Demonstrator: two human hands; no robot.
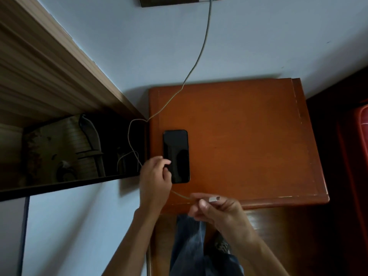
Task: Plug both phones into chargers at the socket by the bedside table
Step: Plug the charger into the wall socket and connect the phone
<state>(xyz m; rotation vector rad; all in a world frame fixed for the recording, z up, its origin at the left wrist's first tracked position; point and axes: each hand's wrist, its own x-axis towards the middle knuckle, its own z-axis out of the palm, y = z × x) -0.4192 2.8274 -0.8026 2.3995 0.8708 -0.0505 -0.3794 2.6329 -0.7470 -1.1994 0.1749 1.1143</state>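
Note:
A black phone (176, 155) lies face up, screen dark, on the left part of the orange-brown bedside table (249, 136). My left hand (154, 180) rests at the phone's lower left edge, fingertips touching it. My right hand (217, 208) hovers over the table's front edge, pinching the white plug end (214, 199) of a charger cable. That cable (201, 54) runs up the wall to the socket plate (182, 1) at the top, looping off the table's left side. Only one phone is in view.
A dark shelf niche (69, 150) with a patterned object opens to the left of the table. A red item (358, 140) stands at the right edge. My jeans-clad leg (191, 246) and shoe are below the table front.

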